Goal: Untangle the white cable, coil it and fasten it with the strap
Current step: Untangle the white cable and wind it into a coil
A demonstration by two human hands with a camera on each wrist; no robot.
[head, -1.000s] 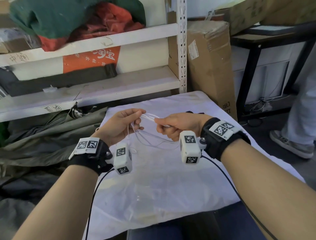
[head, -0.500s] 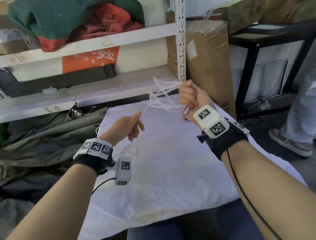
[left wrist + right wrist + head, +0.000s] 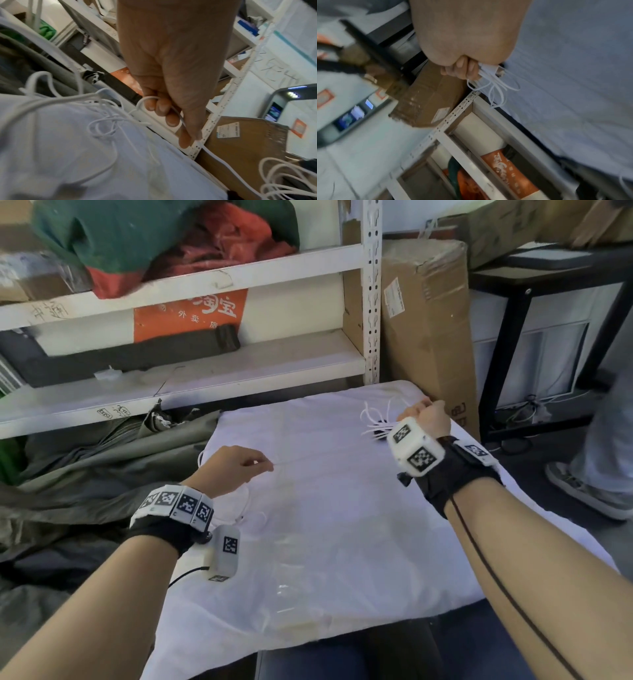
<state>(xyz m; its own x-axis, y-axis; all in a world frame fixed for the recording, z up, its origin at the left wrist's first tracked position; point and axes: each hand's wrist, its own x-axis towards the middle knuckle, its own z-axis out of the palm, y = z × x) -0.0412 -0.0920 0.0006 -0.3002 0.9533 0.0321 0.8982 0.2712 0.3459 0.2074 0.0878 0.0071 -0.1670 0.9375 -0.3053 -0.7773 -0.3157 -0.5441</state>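
Head view: white cable [image 3: 375,424] stretches between left hand [image 3: 236,465] and right hand [image 3: 430,417].

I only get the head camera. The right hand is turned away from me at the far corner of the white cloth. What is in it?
Observer: On the right wrist view, the right hand has its fingers curled round a bunch of several strands of the white cable; loops hang out beside the fist.
Operator: And the left hand? I see just a thin line leaving it.
Observer: On the left wrist view, the left hand pinches one strand between thumb and curled fingers, and a loose tangle of cable lies on the white cloth beside it.
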